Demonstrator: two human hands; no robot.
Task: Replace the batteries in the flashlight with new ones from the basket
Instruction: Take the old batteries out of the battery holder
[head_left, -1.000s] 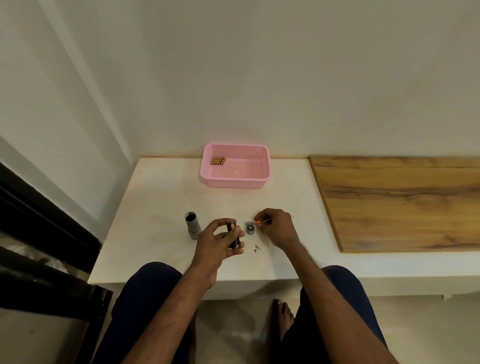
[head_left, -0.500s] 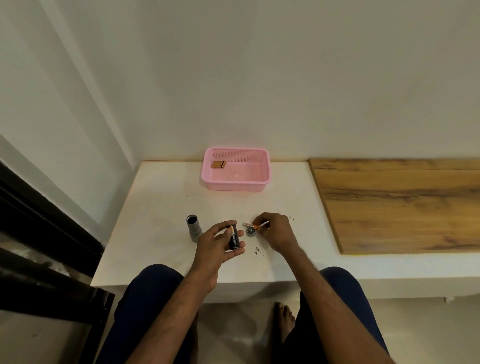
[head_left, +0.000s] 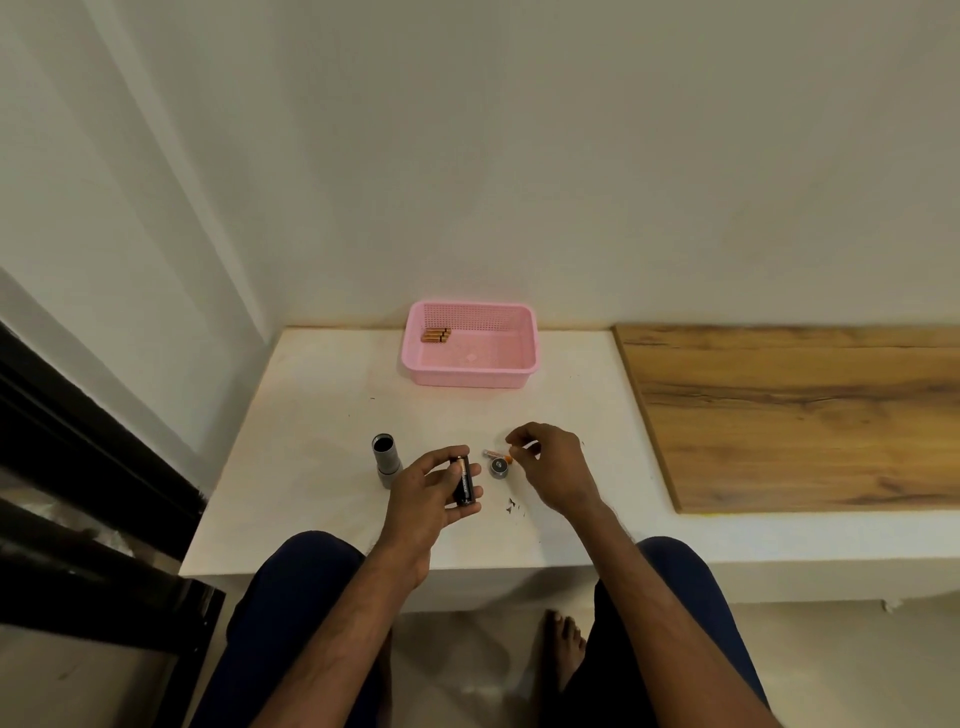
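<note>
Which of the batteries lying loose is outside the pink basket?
The single small battery on the white table, just by the right hand and beside the round cap. The others lie bunched in the basket's back left corner.

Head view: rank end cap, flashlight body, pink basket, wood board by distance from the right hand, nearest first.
From the right hand:
1. End cap, on the white table just to its left.
2. Flashlight body, upright, farther left beyond the left hand.
3. Pink basket, at the back by the wall.
The wood board's near edge rivals the flashlight body; too close to rank.
</note>
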